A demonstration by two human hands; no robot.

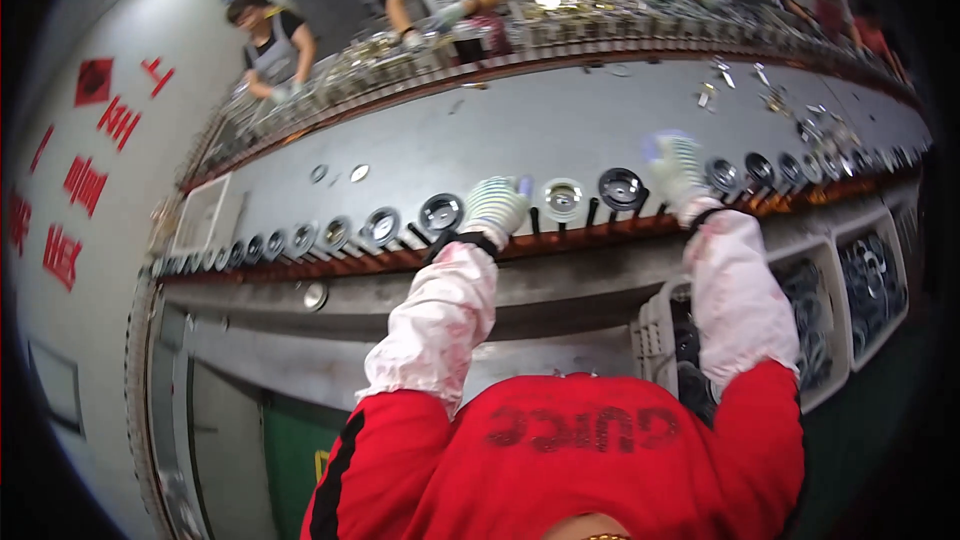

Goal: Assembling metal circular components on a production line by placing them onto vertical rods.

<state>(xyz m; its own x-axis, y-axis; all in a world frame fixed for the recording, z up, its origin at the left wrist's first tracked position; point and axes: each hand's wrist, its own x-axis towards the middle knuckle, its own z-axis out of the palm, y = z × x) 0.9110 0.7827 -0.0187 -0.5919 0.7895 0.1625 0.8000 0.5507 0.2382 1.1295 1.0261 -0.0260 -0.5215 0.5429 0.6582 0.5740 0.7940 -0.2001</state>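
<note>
A row of round metal ring parts point(441, 211) sits in slots along the near edge of a long grey conveyor table point(520, 130). My left hand point(496, 204), in a knitted glove, rests fingers down on that row between two rings. My right hand point(675, 168), gloved as well and blurred, hovers over the row beside a dark ring point(621, 186). Whether either hand holds a part cannot be made out. Pink sleeve covers wrap both forearms.
White bins point(850, 290) of dark ring parts stand below the table at the right. A pale basket point(657, 330) sits under my right arm. Three people work at the far side, amid heaps of metal parts point(560, 10). Loose parts point(359, 172) lie on the table.
</note>
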